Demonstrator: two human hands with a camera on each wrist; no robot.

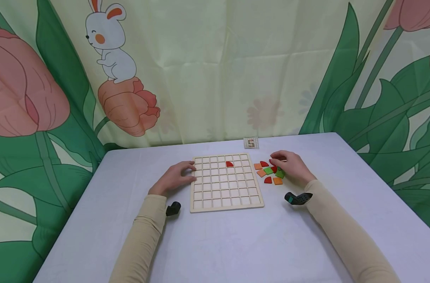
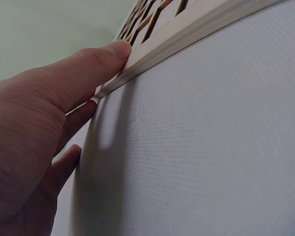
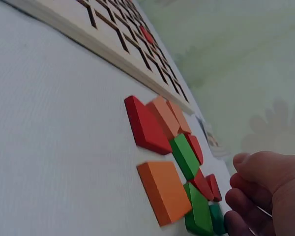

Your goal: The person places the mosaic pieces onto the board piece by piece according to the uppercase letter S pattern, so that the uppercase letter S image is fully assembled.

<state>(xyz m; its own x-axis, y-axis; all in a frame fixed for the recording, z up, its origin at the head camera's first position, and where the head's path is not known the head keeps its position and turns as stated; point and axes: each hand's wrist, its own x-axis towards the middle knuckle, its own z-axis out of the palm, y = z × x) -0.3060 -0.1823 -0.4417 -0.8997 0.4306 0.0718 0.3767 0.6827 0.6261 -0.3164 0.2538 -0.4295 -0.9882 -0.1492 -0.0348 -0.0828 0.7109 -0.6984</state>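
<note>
A pale wooden grid board [image 1: 191, 196] lies on the table, with one red quarter-circle tile [image 1: 229, 164] in a cell of its upper part. My left hand [image 1: 174, 177] rests at the board's left edge; in the left wrist view the thumb [image 2: 119, 49] touches the frame and the other fingers are spread along the side. Over the far right of a loose group of tiles is my right hand [image 1: 292, 165], its fingers bent, with a gap between the thumb [image 3: 250, 164] and the nearby red tile [image 3: 214, 188]. Orange tiles [image 3: 164, 191] and green tiles [image 3: 186, 156] lie beside it.
A small printed card [image 1: 251, 142] lies near the table's back edge, behind the board. White cloth covers the table [image 1: 222, 243]. A curtain [image 1: 200, 78] with flowers and a rabbit hangs behind. A black wrist device [image 1: 297, 198] sits by the right sleeve.
</note>
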